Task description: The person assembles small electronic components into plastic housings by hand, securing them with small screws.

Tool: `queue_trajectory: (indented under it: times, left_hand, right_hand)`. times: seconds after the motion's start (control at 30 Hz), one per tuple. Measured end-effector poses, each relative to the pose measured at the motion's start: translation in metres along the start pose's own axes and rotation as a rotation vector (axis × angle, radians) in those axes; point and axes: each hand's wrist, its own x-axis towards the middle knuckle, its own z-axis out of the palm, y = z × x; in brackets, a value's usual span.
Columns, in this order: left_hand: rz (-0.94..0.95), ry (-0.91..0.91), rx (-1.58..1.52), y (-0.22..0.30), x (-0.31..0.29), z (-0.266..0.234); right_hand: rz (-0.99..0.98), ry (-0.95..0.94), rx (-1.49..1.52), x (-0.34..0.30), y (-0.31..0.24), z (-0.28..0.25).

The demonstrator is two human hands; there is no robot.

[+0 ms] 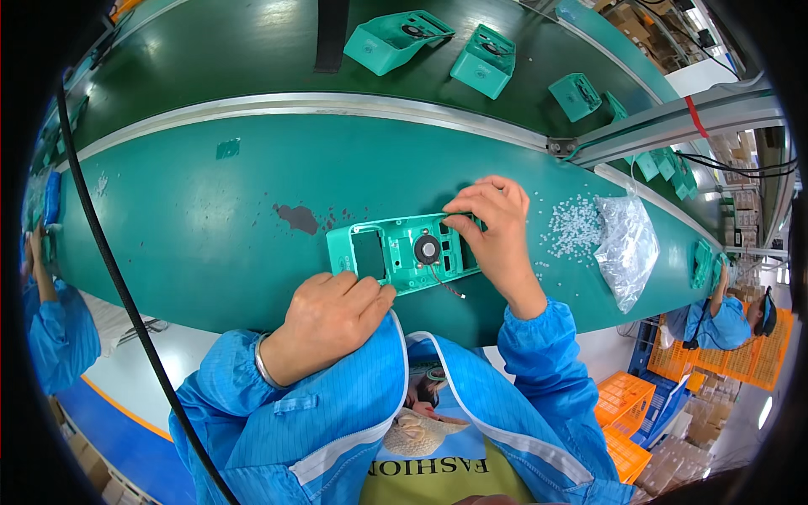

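Observation:
A green plastic housing point(400, 252) lies open side up on the green bench in front of me. Inside it sits a round black speaker point(427, 249), and its thin twisted wire point(448, 284) trails over the near edge to a small plug. My left hand point(332, 318) is closed on the housing's near left edge. At the far right corner my right hand point(497, 229) reaches over the rim with thumb and forefinger pinched together. Whatever lies between those fingertips is too small or too hidden to make out.
Small white pieces point(572, 225) lie scattered right of the housing, beside a clear plastic bag point(627, 252). Beyond a metal rail, more green housings point(484, 63) stand on the conveyor belt. A black cable point(109, 244) crosses the left side. Co-workers sit at both sides.

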Motion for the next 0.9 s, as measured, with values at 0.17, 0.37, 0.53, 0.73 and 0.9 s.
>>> queue_trajectory:
  times: [0.17,0.37,0.53,0.73,0.9]
  left_hand:
    - [-0.009,0.002,0.010,-0.001,-0.001,-0.001]
    - [-0.008,-0.007,0.001,-0.002,0.000,-0.004]
    - [-0.001,0.008,-0.015,-0.003,0.000,-0.002]
    - [0.008,0.012,-0.002,-0.003,0.001,-0.001]
    - [-0.007,0.017,0.017,-0.002,0.000,-0.002]
  right_hand:
    - [0.188,-0.302,0.263,0.007,0.016,-0.006]
    - [0.134,-0.349,0.217,0.017,0.012,-0.012]
    - [0.057,-0.337,0.172,0.019,0.008,-0.015]
    - [-0.098,-0.391,-0.052,0.033,-0.004,-0.025]
    - [-0.014,-0.232,0.115,0.036,0.027,-0.036]
